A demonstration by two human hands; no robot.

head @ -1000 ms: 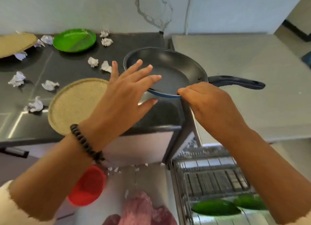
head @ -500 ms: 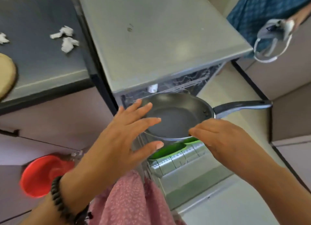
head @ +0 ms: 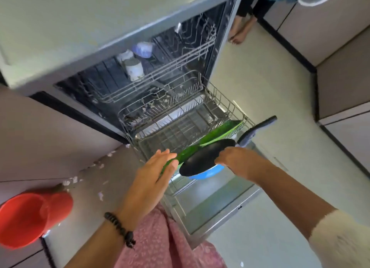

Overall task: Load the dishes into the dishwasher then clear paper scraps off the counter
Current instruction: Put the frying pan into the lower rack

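A dark frying pan (head: 206, 157) with a blue underside and a black handle is tilted on edge over the near corner of the pulled-out lower rack (head: 180, 125). My right hand (head: 238, 161) grips its rim on the right. My left hand (head: 156, 173) is flat with straight fingers just left of the pan, against a green plate. Two green plates (head: 216, 135) stand on edge in the rack behind the pan. The dishwasher (head: 140, 83) is open, its door down. The counter is out of view.
The upper rack (head: 160, 75) holds two white cups and a bluish bowl. A red bucket (head: 30, 217) stands on the floor at left, with paper scraps (head: 100, 195) scattered near it. Another person's bare feet (head: 240, 31) are beyond the dishwasher. Cabinets line the right.
The pan has come off the counter and down to the lower rack, tipped from flat onto its edge. My view has swung from the counter to the open dishwasher.
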